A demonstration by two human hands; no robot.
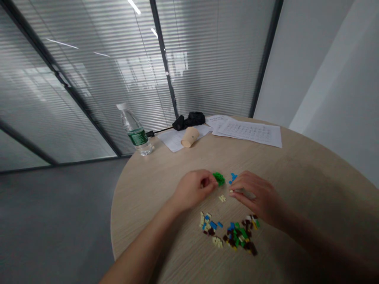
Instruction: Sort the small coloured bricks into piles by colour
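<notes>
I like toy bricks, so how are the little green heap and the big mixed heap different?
The green heap looks all green; the mixed heap has brown, green, yellow and blue pieces. The green heap is small and bunched up, while the mixed heap spreads wider. Both are piles of little pieces on the table.

Worktop (166,169): crowded middle, open flanks.
Narrow gap between left hand (194,187) and right hand (257,195), hemmed by green pieces (219,179) and blue pieces (233,178) on the far side, loose cream pieces (222,198) on the near; low approach from the wearer's side meets a small mixed cluster (209,225) and a larger mixed pile (241,235), slim bare lane between them and the cream pieces; both forearms bar sideways passage; bare wood left of the left forearm and beyond the right hand; far edge blocked by standing bottle (136,132), paper cup (190,137), black bundle (195,119); printed sheets (251,132) lie flat, passable above.
</notes>
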